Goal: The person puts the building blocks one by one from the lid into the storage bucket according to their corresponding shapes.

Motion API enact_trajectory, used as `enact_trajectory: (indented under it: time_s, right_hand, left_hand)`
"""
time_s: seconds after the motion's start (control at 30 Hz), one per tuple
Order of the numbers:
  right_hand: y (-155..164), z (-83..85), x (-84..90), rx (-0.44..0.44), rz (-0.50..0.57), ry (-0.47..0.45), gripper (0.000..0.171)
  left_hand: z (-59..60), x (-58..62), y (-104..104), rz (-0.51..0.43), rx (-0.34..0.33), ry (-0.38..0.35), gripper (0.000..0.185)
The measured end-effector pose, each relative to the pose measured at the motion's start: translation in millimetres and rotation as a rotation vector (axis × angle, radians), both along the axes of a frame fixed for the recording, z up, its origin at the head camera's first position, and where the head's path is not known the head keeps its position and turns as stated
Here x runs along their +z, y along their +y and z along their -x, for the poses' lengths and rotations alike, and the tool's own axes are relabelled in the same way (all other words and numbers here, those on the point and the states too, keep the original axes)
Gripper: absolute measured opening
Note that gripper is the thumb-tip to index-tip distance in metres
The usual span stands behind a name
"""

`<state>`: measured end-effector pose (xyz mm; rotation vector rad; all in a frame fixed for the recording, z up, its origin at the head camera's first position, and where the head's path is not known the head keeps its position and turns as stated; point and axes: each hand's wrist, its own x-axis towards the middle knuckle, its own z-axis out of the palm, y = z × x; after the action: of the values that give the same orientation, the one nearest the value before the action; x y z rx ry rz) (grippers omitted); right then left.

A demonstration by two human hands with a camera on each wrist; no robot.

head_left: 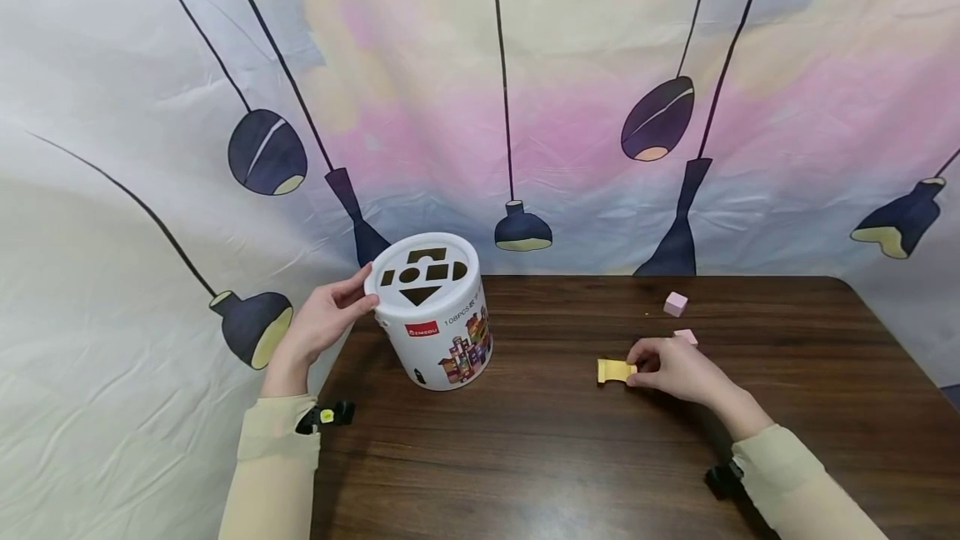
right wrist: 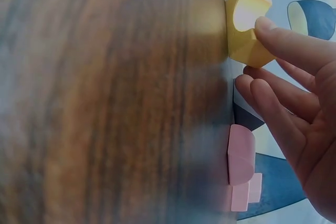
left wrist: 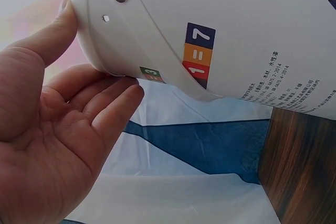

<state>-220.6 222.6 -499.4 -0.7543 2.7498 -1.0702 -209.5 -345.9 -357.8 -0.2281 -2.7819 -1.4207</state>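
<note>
A white bucket with shaped holes in its lid stands upright at the table's left. My left hand holds its upper rim, with the thumb and fingertips against the edge. The left wrist view shows this hand beside the bucket's white handle. To the right, my right hand pinches one end of a yellow arch block low over the table. In the right wrist view, the yellow block shows its curved cutout, with the thumb on its near side.
A pink block lies towards the table's far edge, and another pink block shows just behind my right hand. A rounded pink block and a dark block sit below the yellow one in the right wrist view. A lamp-printed cloth hangs behind the table.
</note>
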Motion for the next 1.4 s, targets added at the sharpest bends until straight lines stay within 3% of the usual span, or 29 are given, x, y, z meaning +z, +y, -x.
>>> enact_trajectory:
  time_s: [0.33,1.07,1.4]
  right_hand:
    - [-1.8,0.6,-3.4,0.026,-0.003,0.028,0.04]
    - [4.4,-0.5,-6.5,0.08,0.009,-0.038,0.033]
    - [3.3,1.4,-5.7,0.092,0.001,-0.024,0.032]
  left_hand:
    - [1.2,-2.5,-1.5,0.009,0.017,-0.002,0.074]
    - [-0.5,1.3,0.7,-0.001,-0.01,-0.008,0.07]
    - [-0.2,1.2,0.9,0.004,0.0,-0.002,0.071]
